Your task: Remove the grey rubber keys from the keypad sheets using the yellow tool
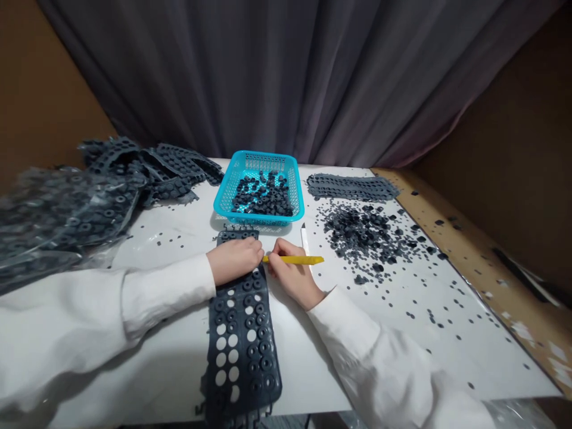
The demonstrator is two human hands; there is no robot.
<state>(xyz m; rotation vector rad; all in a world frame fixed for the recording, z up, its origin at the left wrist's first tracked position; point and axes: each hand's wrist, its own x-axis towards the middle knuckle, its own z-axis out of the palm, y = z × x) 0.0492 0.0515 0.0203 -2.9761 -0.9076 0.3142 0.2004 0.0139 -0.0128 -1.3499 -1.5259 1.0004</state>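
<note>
A dark rubber sheet (241,351) with rows of ring-shaped pieces and several round holes lies lengthwise on the white table. Across its upper part rests my left hand (236,259), fingers bent together near the sheet's right edge; whatever they hold is hidden. My right hand (292,274) is closed around a yellow pen-like tool (301,260), whose left tip reaches the fingertips of my left hand. Just beyond both hands stands a turquoise basket (218,205) with many small black pieces inside.
Clear bags (75,214) of black pieces lie at the left, beside stacked dark sheets (170,170). Another perforated sheet (353,187) is at the back right, behind a pile of black bits (364,232). A white-and-black strip (305,241) lies right of the basket.
</note>
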